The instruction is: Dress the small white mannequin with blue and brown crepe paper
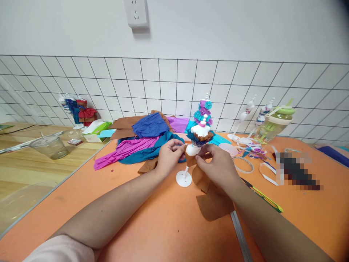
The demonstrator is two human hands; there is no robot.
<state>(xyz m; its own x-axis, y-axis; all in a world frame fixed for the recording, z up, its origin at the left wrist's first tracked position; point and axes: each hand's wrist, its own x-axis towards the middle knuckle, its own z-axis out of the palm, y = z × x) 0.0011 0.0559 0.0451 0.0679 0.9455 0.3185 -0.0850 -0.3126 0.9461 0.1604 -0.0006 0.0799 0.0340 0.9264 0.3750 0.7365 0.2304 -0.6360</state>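
A small white mannequin stand [193, 150] stands slightly tilted on its round base [184, 179]. Dark teal and brown ruffled paper circles its waist, and a pink band is at its neck. My left hand [172, 154] pinches the end of a brown crepe paper strip [191, 159] against the mannequin's left hip. On the other side, my right hand [216, 162] grips the same strip between thumb and fingers. The strip passes across the front of the hips, and its loose length [215, 207] trails beneath my right wrist onto the table. Some fingertips are hidden behind the mannequin.
Behind it stands a mannequin with purple and teal flowers [204, 111]. Crepe paper sheets [151, 125] pile up left. Rightward are a tape roll [244, 164], a yellow cutter [265, 198], a green-lidded bottle [275, 123] and white mannequins [244, 114]. A metal ruler [241, 236] lies near the front.
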